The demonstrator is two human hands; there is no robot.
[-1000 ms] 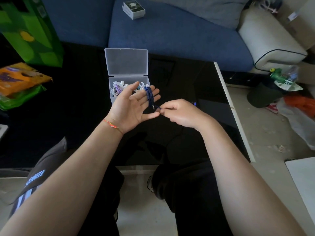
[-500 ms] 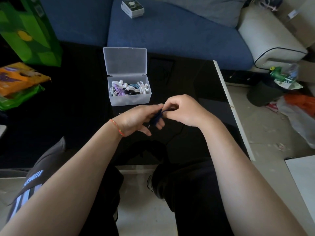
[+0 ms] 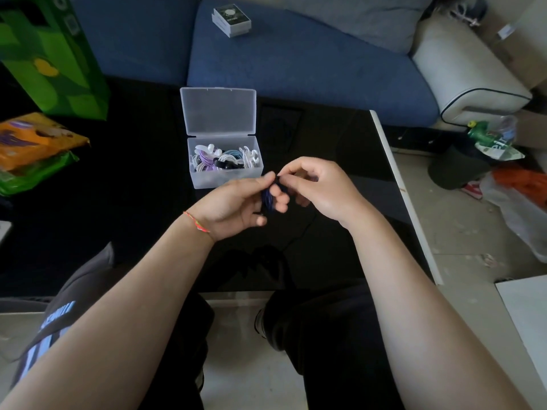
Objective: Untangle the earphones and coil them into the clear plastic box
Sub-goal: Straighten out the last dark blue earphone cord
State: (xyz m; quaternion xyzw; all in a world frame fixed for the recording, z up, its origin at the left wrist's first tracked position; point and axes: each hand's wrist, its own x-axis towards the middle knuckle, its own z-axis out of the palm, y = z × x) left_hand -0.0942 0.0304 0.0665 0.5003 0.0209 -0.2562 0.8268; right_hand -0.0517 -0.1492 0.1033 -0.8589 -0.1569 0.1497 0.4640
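A dark blue earphone cable (image 3: 268, 199) is wound in a small coil around the fingers of my left hand (image 3: 236, 207). My right hand (image 3: 318, 187) pinches the top of that coil with thumb and fingertips, just in front of the clear plastic box (image 3: 207, 180). The box stands open on the black table (image 3: 118, 202), its lid (image 3: 219, 110) tipped back. Inside lie several coiled earphones (image 3: 225, 159) in white, purple, blue and black. A thin dark cable trails down from the coil onto the table.
A green bag (image 3: 56, 60) and orange and green packets (image 3: 32, 143) lie at the table's left. A blue sofa (image 3: 296, 63) with a small box (image 3: 232, 20) is behind. The table's white edge (image 3: 396, 184) runs along the right; clutter lies on the floor beyond.
My left hand went from flat and spread near the box to curled around the blue coil, lower and nearer me. My right hand moved in and now pinches the coil's top.
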